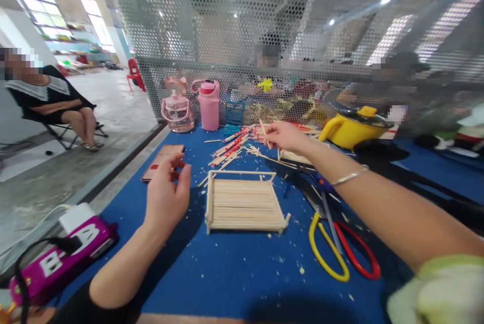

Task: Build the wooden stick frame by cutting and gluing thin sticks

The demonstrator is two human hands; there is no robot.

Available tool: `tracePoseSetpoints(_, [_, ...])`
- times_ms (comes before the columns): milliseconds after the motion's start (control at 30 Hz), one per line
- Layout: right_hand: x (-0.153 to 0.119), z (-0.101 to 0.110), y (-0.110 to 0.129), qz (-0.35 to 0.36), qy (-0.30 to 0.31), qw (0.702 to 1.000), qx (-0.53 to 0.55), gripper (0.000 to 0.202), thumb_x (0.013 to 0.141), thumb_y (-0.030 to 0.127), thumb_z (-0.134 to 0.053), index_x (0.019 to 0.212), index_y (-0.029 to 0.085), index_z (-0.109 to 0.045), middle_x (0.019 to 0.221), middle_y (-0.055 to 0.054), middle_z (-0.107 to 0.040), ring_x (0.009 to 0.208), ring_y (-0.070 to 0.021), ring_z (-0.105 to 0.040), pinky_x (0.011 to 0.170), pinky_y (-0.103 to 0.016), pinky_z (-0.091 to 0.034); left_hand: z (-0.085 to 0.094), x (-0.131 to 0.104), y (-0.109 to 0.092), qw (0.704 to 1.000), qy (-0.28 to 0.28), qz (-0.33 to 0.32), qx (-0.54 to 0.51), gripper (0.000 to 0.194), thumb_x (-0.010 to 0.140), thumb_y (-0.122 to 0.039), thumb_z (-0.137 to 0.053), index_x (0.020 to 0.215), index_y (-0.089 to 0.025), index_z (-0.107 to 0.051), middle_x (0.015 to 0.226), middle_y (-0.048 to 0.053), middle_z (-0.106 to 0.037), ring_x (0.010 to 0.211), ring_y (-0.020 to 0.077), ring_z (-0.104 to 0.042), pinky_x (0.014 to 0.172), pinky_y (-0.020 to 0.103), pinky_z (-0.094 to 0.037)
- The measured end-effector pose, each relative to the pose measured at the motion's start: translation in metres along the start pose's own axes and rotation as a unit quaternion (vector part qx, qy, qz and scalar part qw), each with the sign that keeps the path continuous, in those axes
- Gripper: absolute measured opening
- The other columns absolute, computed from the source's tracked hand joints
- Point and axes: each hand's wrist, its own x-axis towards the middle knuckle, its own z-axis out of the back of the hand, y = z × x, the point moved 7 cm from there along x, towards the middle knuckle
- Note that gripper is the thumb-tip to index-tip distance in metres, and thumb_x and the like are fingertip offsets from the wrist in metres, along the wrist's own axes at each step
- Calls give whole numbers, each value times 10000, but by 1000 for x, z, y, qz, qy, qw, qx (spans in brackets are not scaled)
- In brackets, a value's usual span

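My right hand [285,136] is reached out over the back of the table, its fingers pinching a short wooden stick [263,131] that stands nearly upright. Below and left of it sits a small tray-like frame [244,198] built of pale sticks laid side by side, with a raised rail at its far side. My left hand [168,190] hovers left of this frame with loosely bent fingers, thumb apart and nothing visible in it. Behind the frame lie loose sticks with red and white wrappers [232,145]. A second stick piece [297,156] is partly hidden by my right hand and forearm.
Scissors [328,233] with yellow and red handles lie at right. A phone [162,160], pink bottle [208,105], clear jug [177,112] and yellow pot [353,130] stand around the back. A purple power strip [64,258] is at left; a perforated metal screen [212,26] closes the far side.
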Motion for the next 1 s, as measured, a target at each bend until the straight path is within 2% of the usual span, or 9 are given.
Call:
tracePoseSetpoints(100, [-67, 19, 4, -10, 5, 996, 93, 163, 893, 288, -471, 818, 174, -561, 727, -33, -637, 546, -89, -529, 443, -204, -380, 23, -10, -23, 991, -97, -40, -82, 292, 838, -322, -586, 1091, -183, -540, 870, 20, -583, 650, 125, -559, 527, 223, -432])
tracePoseSetpoints(133, [-89, 15, 1, -33, 22, 979, 202, 154, 850, 313, -527, 780, 178, -553, 717, -37, -641, 529, -89, -522, 408, -199, -343, 30, -17, -31, 985, -119, -51, -117, 277, 829, -293, -607, 1077, -189, -541, 855, 11, -572, 656, 123, -557, 538, 227, -433])
tracePoseSetpoints(233, [-137, -19, -12, -124, 90, 919, 364, 242, 679, 350, -716, 699, 163, -564, 620, -14, -616, 464, -58, -463, 380, -174, -288, 42, -56, -58, 956, -139, -89, -241, 267, 802, -174, -630, 1056, -209, -555, 853, 3, -579, 692, 133, -588, 592, 253, -474])
tracePoseSetpoints(300, [-151, -40, -21, -159, 105, 897, 398, 279, 644, 360, -755, 695, 155, -573, 541, 23, -565, 432, -41, -429, 371, -158, -246, 36, -91, -79, 949, -80, -131, -276, 312, 770, -104, -626, 1051, -230, -577, 869, 10, -614, 719, 149, -613, 580, 249, -494])
tracePoseSetpoints(433, [-148, -62, -30, -178, 113, 880, 427, 305, 616, 368, -783, 697, 144, -593, 510, 44, -542, 406, -29, -409, 355, -148, -201, -3, -145, -95, 954, 95, -142, -246, 300, 793, -76, -578, 1014, -278, -572, 748, -14, -648, 588, 111, -604, 539, 198, -486])
tracePoseSetpoints(500, [-144, -65, -32, -185, 120, 875, 431, 300, 611, 361, -787, 700, 139, -606, 530, 39, -559, 405, -27, -417, 350, -144, -195, -21, -158, -95, 946, 167, -170, -222, 329, 780, -63, -590, 1025, -279, -547, 727, -13, -661, 556, 106, -603, 533, 187, -490])
tracePoseSetpoints(567, [-142, -67, -34, -193, 127, 871, 434, 290, 613, 352, -786, 709, 134, -619, 554, 31, -577, 406, -24, -425, 346, -141, -188, -33, -161, -89, 940, 203, -183, -205, 337, 780, -62, -588, 1031, -279, -532, 723, -10, -668, 552, 106, -609, 529, 178, -489])
tracePoseSetpoints(800, [-137, -75, -38, -204, 132, 854, 459, 255, 627, 322, -777, 702, 131, -626, 578, 18, -595, 395, -22, -419, 327, -143, -185, -45, -165, -59, 961, 157, -20, -227, 333, 851, -183, -549, 1159, -302, -508, 803, 7, -680, 473, 81, -534, 413, 171, -419])
tracePoseSetpoints(1000, [-138, -76, -37, -210, 139, 843, 475, 245, 630, 298, -784, 702, 132, -619, 577, 23, -589, 393, -22, -429, 324, -134, -198, -44, -169, -59, 957, 158, -10, -244, 333, 868, -173, -520, 1184, -276, -509, 857, 38, -673, 526, 90, -556, 456, 190, -443])
